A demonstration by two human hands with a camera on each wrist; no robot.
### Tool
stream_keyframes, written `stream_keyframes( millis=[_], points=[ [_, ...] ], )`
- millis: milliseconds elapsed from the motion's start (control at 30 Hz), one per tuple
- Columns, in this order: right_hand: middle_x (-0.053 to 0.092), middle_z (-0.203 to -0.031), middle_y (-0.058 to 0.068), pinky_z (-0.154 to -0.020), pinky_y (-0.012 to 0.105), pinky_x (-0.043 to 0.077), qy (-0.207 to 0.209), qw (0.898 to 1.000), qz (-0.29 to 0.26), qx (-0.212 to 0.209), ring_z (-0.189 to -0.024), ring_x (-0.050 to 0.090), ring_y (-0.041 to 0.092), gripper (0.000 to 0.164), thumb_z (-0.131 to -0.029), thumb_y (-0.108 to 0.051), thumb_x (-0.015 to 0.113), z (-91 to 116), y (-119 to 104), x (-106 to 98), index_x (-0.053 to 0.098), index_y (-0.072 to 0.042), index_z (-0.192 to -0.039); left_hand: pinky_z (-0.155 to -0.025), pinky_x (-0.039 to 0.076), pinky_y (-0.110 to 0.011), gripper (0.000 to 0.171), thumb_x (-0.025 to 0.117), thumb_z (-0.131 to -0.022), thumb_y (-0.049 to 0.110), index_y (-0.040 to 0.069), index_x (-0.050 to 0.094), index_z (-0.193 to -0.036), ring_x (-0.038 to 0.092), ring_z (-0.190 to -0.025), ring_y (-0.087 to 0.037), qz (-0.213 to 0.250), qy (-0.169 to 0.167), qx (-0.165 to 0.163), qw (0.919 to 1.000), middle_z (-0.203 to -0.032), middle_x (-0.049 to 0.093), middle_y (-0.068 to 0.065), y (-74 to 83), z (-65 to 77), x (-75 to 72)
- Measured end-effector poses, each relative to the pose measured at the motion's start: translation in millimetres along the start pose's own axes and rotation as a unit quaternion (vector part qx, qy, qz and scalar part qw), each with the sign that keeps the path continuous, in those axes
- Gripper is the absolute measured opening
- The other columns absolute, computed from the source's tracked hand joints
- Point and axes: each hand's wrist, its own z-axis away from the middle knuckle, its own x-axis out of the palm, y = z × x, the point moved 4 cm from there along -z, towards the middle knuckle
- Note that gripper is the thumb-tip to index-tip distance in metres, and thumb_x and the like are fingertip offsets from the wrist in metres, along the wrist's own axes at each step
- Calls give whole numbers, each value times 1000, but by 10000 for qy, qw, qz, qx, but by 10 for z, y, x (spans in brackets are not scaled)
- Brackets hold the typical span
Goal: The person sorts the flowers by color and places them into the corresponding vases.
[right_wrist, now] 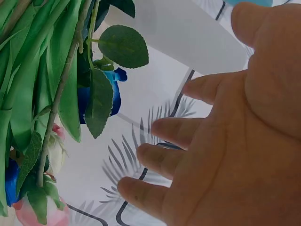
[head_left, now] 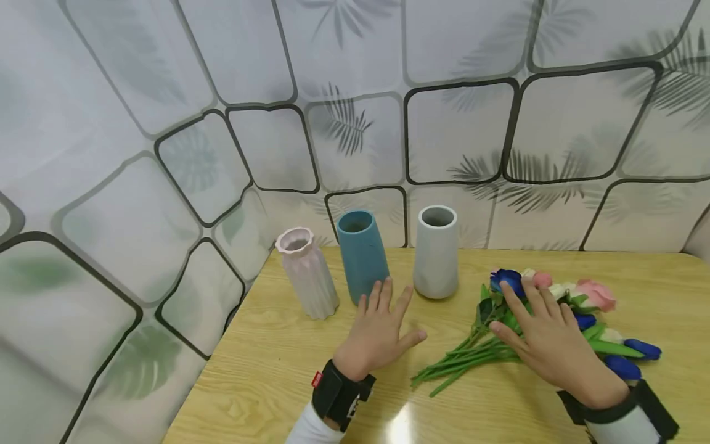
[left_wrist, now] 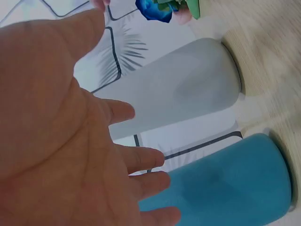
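My left hand is spread with straight fingers in front of the blue vase, its fingertips overlapping the vase's base in the head view. A white vase stands to the right of it, and a ribbed pale pink vase to the left. All three vases are upright. On the right, my right hand hovers with fingers spread over a bunch of artificial flowers. Blue, pink and white blooms, among them a pink rose, point away to the right. Neither palm holds anything in the wrist views.
The light wooden table carries everything. Behind it and along its left side hangs a patterned curtain or wall covering with leaf prints and dark outlines. Green stems reach toward the middle of the table.
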Motion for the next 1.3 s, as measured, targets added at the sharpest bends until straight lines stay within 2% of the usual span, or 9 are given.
stream_keyframes(
  millis=[133,233,333,400,500,667,800,1000,1300],
  points=[
    [30,-163,39,-110,85,26,-21,9998,171,-42,-147,27,66,79,-108,-58,52,-5,-23,-35,37,-3,-164,-128,31,-60,73,56,-108,53,19,32,-168,26,-162,-40,-319,34,145,9994,-174,26,-21,57,-14,10],
    [50,-147,38,-104,81,38,85,9992,364,-125,-137,43,63,69,-105,-49,63,12,-51,-47,51,-3,-155,-124,39,-54,65,58,-108,50,18,41,-163,39,-156,-37,-591,29,348,9976,-166,40,-19,113,-8,26],
    [64,-113,26,-84,59,55,302,9977,515,-314,-104,62,47,51,-100,-33,75,29,-115,-26,65,-2,-139,-118,47,-49,60,58,-109,48,18,46,-160,50,-147,-34,-723,42,535,9959,-158,50,-16,146,10,27],
    [61,-97,13,-67,41,51,330,9972,503,-453,-83,59,30,42,-97,-24,79,37,-188,29,70,-3,-132,-113,51,-46,58,58,-109,46,18,48,-158,54,-142,-32,-716,48,595,9956,-154,54,-15,145,26,24],
    [61,-88,3,-55,28,41,84,9973,327,-646,-71,55,16,33,-96,-18,80,17,-337,152,72,-6,-125,-107,55,-44,56,59,-109,44,16,50,-157,59,-136,-31,-582,6,587,9966,-149,58,-14,118,49,20],
    [69,-82,-2,-54,31,47,-641,9949,-60,-781,-67,64,15,9,-96,-14,78,-33,-541,366,72,-16,-102,-105,56,-43,54,60,-110,41,13,52,-156,63,-131,-31,-388,-64,476,9981,-145,62,-14,67,80,-12],
    [66,-75,-2,-55,36,47,-992,9928,-216,-636,-64,63,18,16,-95,-9,78,-46,-568,457,66,-18,-91,-102,57,-42,54,59,-110,40,11,52,-155,65,-128,-32,-251,-110,499,9984,-143,63,-16,57,86,-47],
    [64,-72,-1,-52,36,46,-811,9936,-18,-791,-62,62,18,18,-96,-5,74,-42,-556,484,62,-18,-92,-104,57,-43,54,58,-111,39,10,50,-156,64,-131,-34,18,-264,394,9989,-147,62,-17,30,85,-55],
    [39,-62,-8,-52,24,24,-602,9921,-205,-1078,-53,34,7,28,-102,-6,68,21,-538,473,48,-20,-89,-103,57,-45,56,59,-110,38,9,50,-157,65,-130,-34,68,-216,173,9996,-147,62,-18,-47,82,-87]
  ],
)
